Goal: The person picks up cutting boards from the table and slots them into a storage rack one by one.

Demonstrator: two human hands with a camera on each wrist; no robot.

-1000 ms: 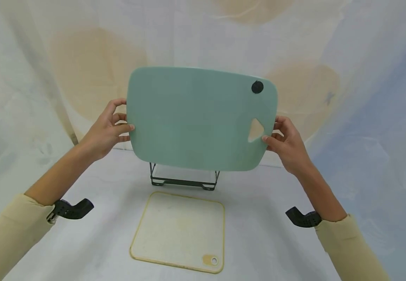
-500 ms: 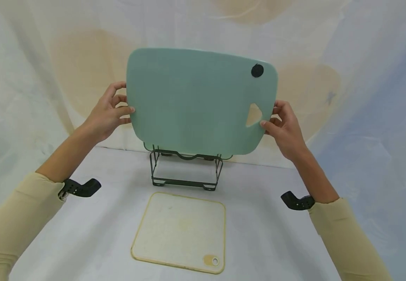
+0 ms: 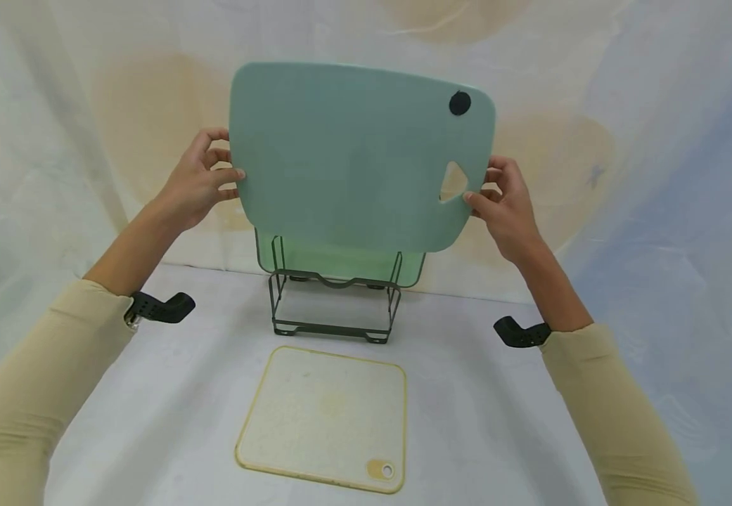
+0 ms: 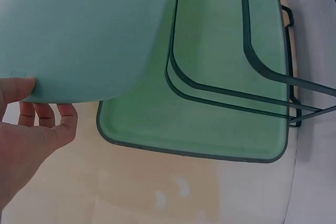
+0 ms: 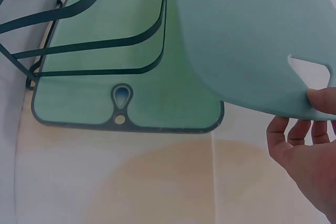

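I hold a teal cutting board (image 3: 353, 151) upright in the air with both hands, above a black wire rack (image 3: 334, 302). My left hand (image 3: 204, 179) pinches its left edge (image 4: 31, 85). My right hand (image 3: 498, 197) pinches the right edge beside the triangular handle hole (image 3: 453, 181) (image 5: 310, 72). A black round spot (image 3: 460, 103) marks the board's top right corner. A green board with a dark rim (image 3: 340, 261) (image 4: 210, 87) (image 5: 131, 66) stands in the rack's rear slot, behind the held board.
A pale cream board with a yellow rim (image 3: 328, 418) lies flat on the white tabletop (image 3: 498, 436) in front of the rack. A draped cloth backdrop (image 3: 625, 140) rises close behind the rack.
Both hands have raised the teal board higher and slightly away, uncovering the rack's top and the green board standing in it.
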